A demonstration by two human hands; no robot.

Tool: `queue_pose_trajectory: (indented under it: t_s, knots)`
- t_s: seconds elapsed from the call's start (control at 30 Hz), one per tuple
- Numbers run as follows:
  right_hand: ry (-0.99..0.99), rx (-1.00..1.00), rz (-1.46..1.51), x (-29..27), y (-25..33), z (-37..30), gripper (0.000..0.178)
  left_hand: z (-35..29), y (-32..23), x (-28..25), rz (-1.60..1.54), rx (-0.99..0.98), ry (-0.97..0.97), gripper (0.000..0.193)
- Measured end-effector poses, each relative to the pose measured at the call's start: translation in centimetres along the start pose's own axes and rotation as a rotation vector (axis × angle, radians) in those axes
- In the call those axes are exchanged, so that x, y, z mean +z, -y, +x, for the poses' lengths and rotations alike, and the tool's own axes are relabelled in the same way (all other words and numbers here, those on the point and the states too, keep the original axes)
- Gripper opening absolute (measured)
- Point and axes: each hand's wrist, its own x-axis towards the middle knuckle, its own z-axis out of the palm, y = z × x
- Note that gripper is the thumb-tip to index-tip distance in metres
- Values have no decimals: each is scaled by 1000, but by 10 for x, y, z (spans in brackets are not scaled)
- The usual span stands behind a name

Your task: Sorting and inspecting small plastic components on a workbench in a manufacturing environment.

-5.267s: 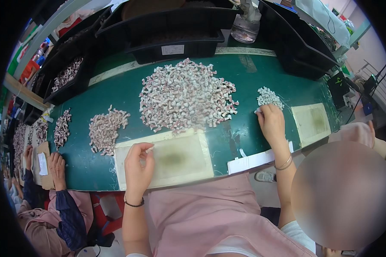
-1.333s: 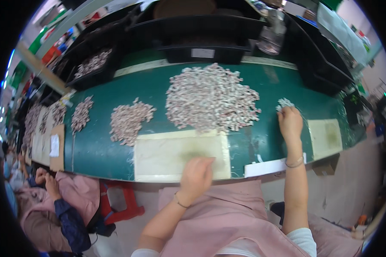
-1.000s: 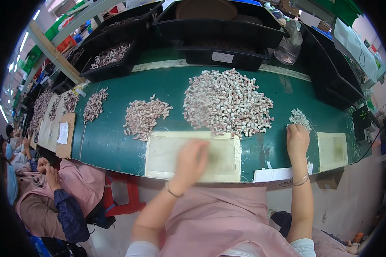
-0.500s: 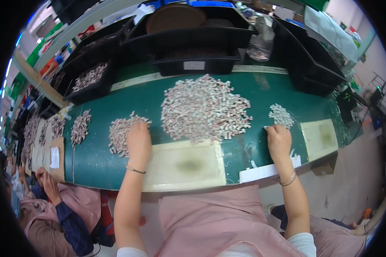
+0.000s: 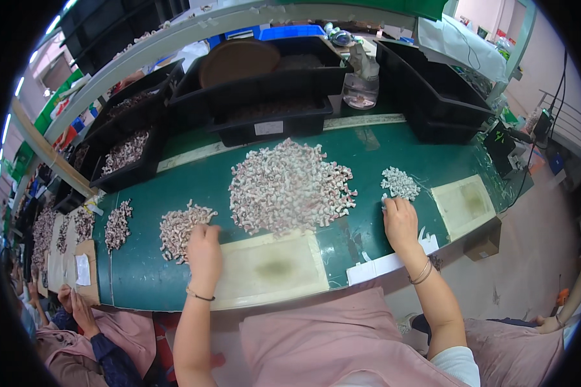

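Adjoining pinkish-white heap of knobbed pieces [image 5: 175, 229]: left hand [image 5: 204, 258], fingers bent together. Beside small white heap [image 5: 401, 184], toward right edge of green worktop [image 5: 142, 274]: right hand [image 5: 401, 226], fingers bunched. Grip contents indiscernible.

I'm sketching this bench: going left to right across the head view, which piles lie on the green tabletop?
Narrow pile of knobby pieces, wider pile at left hand, large central pile, small white pile at right hand.

table [image 5: 145, 277]: green | pieces [image 5: 287, 187]: white, pink | mat [image 5: 239, 267]: cream, olive-blotched | bins [image 5: 303, 124]: black
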Motion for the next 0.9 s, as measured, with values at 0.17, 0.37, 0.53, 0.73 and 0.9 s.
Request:
queue_pose_trajectory:
  t_s: [0.17, 0.37, 0.53, 0.73, 0.9]
  knots:
    - [32, 47, 47, 3, -10, -11, 11, -24, -49, -5, -510, -99, 18, 11]
    - [-32, 53, 118, 3, -9, -17, 8, -65, -67, 8, -326, -23, -102, 17]
    - [47, 70, -111, 13, -2, -16, 7, -73, -62, 15, -292, -53, -208, 16]
    - [111, -183, 392, -29, 113, 7, 29, -74, -58, 18, -325, -40, -288, 12]
    - [341, -274, 762, -91, 306, 33, 16, -81, -43, 44, -297, 12, -272, 24]
